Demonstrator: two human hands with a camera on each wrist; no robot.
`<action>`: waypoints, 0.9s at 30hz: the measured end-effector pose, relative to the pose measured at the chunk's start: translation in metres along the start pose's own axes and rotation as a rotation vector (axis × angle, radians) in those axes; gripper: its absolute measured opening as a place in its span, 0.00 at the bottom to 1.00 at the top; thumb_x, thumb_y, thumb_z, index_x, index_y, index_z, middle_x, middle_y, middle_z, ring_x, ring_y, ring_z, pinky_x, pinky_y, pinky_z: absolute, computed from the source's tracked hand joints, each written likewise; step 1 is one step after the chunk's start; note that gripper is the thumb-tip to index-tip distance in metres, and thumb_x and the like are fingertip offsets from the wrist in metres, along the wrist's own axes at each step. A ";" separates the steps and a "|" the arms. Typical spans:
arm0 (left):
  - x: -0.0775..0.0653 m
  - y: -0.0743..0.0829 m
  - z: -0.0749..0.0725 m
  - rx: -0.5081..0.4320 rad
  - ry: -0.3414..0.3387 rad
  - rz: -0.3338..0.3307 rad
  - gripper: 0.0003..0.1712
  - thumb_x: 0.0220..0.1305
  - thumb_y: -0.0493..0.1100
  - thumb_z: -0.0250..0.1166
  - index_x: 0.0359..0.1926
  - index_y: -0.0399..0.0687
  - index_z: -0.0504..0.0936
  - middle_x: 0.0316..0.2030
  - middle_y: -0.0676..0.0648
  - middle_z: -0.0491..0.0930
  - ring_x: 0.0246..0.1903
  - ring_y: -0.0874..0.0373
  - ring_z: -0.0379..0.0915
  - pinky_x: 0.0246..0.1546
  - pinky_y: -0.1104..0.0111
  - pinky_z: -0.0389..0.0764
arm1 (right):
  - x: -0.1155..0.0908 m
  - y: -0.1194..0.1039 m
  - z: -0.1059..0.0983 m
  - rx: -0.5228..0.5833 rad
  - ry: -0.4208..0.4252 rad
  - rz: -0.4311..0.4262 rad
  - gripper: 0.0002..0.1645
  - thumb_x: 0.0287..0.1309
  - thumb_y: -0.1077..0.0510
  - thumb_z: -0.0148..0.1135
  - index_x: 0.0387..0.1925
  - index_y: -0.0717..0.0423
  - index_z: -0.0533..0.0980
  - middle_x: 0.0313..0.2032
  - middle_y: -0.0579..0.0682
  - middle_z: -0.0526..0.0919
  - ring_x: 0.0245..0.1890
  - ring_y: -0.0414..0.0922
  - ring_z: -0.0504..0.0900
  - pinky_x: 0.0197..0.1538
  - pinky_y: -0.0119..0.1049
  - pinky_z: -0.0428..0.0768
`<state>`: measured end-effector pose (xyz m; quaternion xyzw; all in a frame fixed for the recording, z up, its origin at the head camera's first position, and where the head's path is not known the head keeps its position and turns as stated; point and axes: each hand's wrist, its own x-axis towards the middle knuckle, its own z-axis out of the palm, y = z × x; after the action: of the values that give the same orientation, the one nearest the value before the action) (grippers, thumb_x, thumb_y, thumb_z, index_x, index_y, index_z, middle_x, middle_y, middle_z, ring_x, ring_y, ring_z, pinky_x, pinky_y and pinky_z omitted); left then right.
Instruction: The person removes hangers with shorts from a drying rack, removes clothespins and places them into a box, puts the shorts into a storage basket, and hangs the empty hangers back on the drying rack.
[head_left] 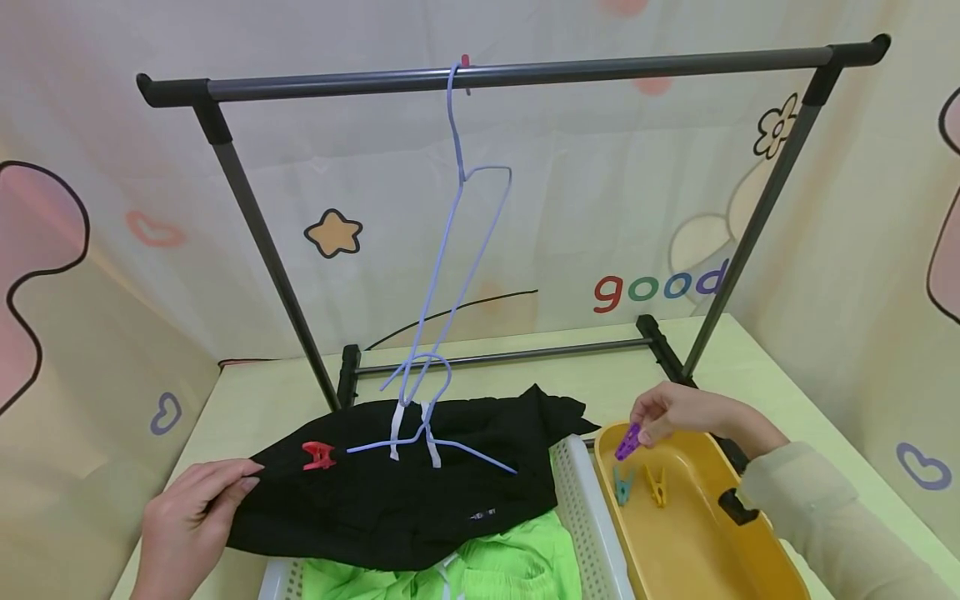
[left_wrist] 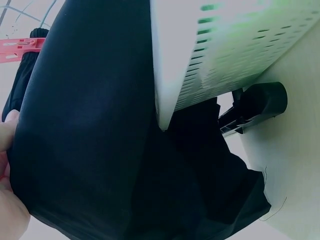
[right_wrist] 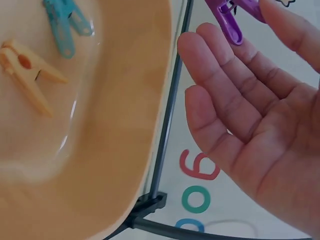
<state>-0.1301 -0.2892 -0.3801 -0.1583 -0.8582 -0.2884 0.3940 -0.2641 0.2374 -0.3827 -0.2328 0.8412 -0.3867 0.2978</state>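
Note:
My left hand [head_left: 191,521] pinches the left end of a black garment with white drawstrings [head_left: 330,508], its thumb and fingers at the cloth's edge. A red clothespin [head_left: 319,456] grips the garment's upper part near that hand; the left wrist view shows the clothespin [left_wrist: 21,49] on the gathered edge. Over the cloth lies a blue wire hanger [head_left: 427,435], its hook by the drawstrings. My right hand [head_left: 675,414] pinches a purple clothespin [head_left: 628,442] above the yellow tray [head_left: 750,550]. In the right wrist view the purple clothespin [right_wrist: 227,22] sits between thumb and fingertips, other fingers loosely bent.
A teal clothespin [head_left: 622,486] and a yellow clothespin [head_left: 657,486] lie in the tray. Beside it, a white perforated basket [head_left: 588,508] holds bright green clothing [head_left: 517,558] under the black garment. Another blue hanger [head_left: 442,250] hangs from the black rack's bar [head_left: 337,83].

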 end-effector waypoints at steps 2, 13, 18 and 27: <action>0.000 0.001 -0.001 -0.005 -0.002 -0.008 0.20 0.30 0.21 0.68 0.27 0.45 0.82 0.27 0.59 0.79 0.35 0.83 0.65 0.41 0.93 0.63 | 0.000 0.006 0.000 0.015 -0.010 0.023 0.12 0.49 0.59 0.60 0.33 0.66 0.74 0.30 0.60 0.80 0.27 0.41 0.73 0.36 0.35 0.68; 0.001 0.004 -0.002 -0.011 -0.010 -0.055 0.19 0.32 0.21 0.68 0.27 0.45 0.82 0.30 0.73 0.73 0.34 0.83 0.65 0.40 0.93 0.63 | 0.000 0.028 0.006 0.020 -0.068 0.101 0.11 0.52 0.57 0.58 0.31 0.63 0.74 0.22 0.49 0.77 0.22 0.40 0.72 0.26 0.30 0.68; 0.002 0.006 -0.003 -0.041 -0.001 -0.068 0.19 0.32 0.21 0.68 0.27 0.44 0.82 0.30 0.72 0.73 0.34 0.82 0.66 0.40 0.92 0.64 | 0.000 0.035 0.012 0.037 -0.070 0.130 0.11 0.52 0.56 0.59 0.29 0.63 0.75 0.23 0.52 0.79 0.22 0.43 0.74 0.24 0.29 0.68; 0.003 0.010 -0.003 -0.079 0.018 -0.123 0.18 0.32 0.20 0.67 0.26 0.42 0.81 0.30 0.76 0.72 0.33 0.81 0.67 0.39 0.92 0.65 | 0.000 0.042 0.024 0.074 -0.117 0.179 0.11 0.50 0.55 0.60 0.28 0.62 0.75 0.21 0.48 0.78 0.21 0.41 0.75 0.21 0.27 0.67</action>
<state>-0.1256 -0.2834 -0.3722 -0.1183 -0.8507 -0.3471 0.3766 -0.2546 0.2504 -0.4283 -0.1678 0.8249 -0.3755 0.3879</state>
